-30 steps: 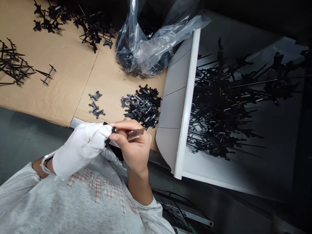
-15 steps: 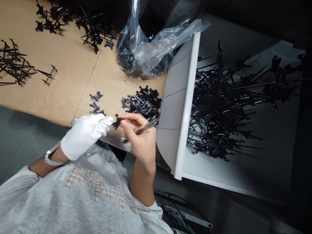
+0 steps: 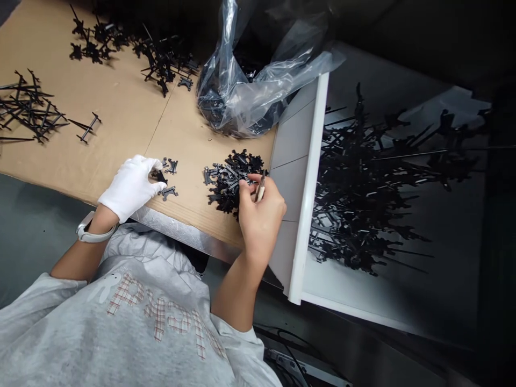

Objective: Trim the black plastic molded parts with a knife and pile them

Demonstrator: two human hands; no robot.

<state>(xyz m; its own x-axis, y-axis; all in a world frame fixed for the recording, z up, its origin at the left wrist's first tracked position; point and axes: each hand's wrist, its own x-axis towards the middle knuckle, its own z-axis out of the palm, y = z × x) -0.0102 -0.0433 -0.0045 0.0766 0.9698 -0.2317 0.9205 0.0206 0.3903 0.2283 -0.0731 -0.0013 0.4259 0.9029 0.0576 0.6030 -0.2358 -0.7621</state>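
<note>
Overhead, one cardboard sheet (image 3: 121, 118) covers the surface and serves as the reference for all positions. One white tray (image 3: 306, 177) stands against the sheet's right edge, tilted, and holds one dense tangle of black runners (image 3: 363, 177), too many to count. One clear plastic bag (image 3: 250, 80) sits on the sheet's far right corner with dark parts inside. Two spreads of runners lie on the sheet: a far cluster (image 3: 161, 59) along its far edge and a left bundle (image 3: 28, 105) at its left edge, with one single runner (image 3: 88, 126) just beside that bundle. One heap of small black parts (image 3: 228, 180) lies near the sheet's right edge.

Two hands work over the sheet's near edge. The right hand (image 3: 260, 212), bare, has its fingers curled; thumb and forefinger pinch one thin metal tool (image 3: 260, 189), and the fingertips touch the heap. The left hand (image 3: 131, 185), in a white glove, has its fingers bent down and closed on one small black part (image 3: 158, 176) lying on the sheet. Two loose parts (image 3: 168, 191) lie just beside it. One wristwatch (image 3: 91, 232) circles the left wrist.
</note>
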